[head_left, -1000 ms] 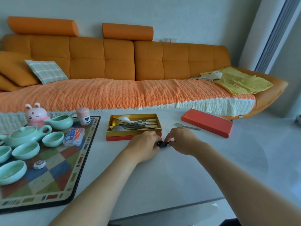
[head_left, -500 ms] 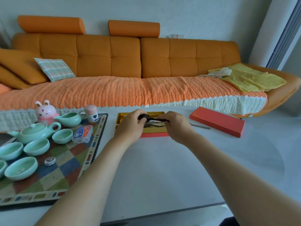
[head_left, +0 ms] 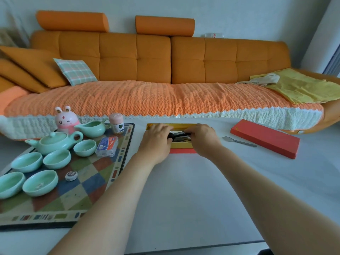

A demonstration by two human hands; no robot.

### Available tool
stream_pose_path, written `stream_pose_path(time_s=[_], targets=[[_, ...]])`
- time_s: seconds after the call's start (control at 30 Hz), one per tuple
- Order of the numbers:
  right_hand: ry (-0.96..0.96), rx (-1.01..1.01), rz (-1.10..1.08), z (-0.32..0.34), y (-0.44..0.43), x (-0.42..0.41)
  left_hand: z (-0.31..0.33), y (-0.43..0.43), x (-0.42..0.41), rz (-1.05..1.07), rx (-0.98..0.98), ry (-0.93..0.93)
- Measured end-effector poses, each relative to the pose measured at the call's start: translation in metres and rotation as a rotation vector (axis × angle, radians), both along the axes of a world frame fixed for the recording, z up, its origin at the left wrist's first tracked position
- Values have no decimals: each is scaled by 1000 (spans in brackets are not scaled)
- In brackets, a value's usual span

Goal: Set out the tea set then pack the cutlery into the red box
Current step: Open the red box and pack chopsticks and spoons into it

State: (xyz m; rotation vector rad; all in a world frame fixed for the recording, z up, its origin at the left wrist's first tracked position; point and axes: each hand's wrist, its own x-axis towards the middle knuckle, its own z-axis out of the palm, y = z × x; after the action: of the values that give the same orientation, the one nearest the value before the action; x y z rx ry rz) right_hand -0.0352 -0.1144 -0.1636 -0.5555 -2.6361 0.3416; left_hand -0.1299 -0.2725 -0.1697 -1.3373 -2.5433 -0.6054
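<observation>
Two grips meet over the red box [head_left: 183,151]. My left grip [head_left: 156,142] pinches the rounded dark end of a black utensil [head_left: 179,135], and my right grip [head_left: 204,140] curls round its handle, holding it just above the open box.

Tea set, judged done: the teapot [head_left: 53,142], pitcher [head_left: 92,128] and five cups [head_left: 57,159] stand on the chequered mat [head_left: 88,181], well left of my left grip.

Cutlery, partly packed: beneath both grips the gold-lined box holds several metal pieces, mostly hidden by my fingers.

Left to do: lay this utensil in, fetch the silver spoon [head_left: 239,141] lying on the worktop [head_left: 184,199] just right of my right grip, then probably fit the red lid [head_left: 265,138] beyond it.
</observation>
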Motion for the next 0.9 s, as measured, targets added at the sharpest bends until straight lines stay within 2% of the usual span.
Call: stream_pose_path(time_s=[0.2,0.33,0.47,0.53,0.63,0.7,0.9], targets=[[0,64,-9,-3,2,1,-4,4,3,-54,-82,-4],[18,47,116,-4,5,10,-7,5,4,5,-203,47],[-94,87,212,-6,6,19,-5,8,8,24,-219,52],[-34,41,218,-4,9,23,-6,7,9,30,-216,42],[87,-9,158,3,17,33,-4,10,12,36,-191,42],[103,-53,98,8,26,42,0,16,18,17,-137,51],[-129,-112,-150,4,68,74,6,57,53,-109,26,87]])
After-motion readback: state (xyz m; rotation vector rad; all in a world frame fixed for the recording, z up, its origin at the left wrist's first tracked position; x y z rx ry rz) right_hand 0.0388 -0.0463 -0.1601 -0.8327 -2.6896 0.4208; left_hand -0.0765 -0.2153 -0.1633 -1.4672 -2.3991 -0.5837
